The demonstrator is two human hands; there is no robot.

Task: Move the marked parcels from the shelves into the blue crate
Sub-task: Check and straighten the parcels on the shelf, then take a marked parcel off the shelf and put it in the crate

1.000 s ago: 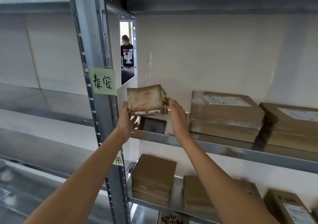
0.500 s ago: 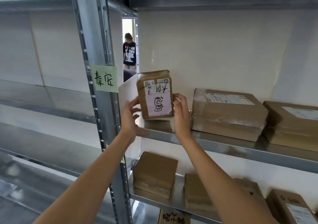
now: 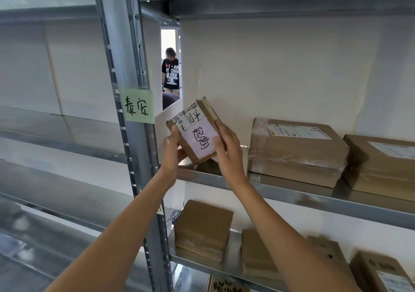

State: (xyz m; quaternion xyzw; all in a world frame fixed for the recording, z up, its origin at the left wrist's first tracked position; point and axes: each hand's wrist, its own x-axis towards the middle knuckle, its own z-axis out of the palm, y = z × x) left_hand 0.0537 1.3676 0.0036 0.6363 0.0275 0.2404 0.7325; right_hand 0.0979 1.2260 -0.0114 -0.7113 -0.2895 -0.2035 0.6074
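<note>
A small brown cardboard parcel [image 3: 197, 132] with a white label bearing black handwritten marks is held tilted, just above the left end of the upper metal shelf [image 3: 292, 195]. My left hand [image 3: 171, 148] grips its left edge, thumb on the front face. My right hand [image 3: 226, 148] grips its right edge, fingers curled round the side. The label faces me. No blue crate is in view.
Two larger brown parcels [image 3: 296, 150] [image 3: 381, 166] lie on the same shelf to the right. Several boxes [image 3: 203, 228] sit on the shelf below. A steel upright [image 3: 132, 134] with a green note [image 3: 139, 106] stands left. A person [image 3: 171, 71] stands behind the rack.
The parcel was lifted off the shelf and turned so its labelled face shows; it has since tilted to the right and come slightly lower and closer. Both hands keep hold of it.
</note>
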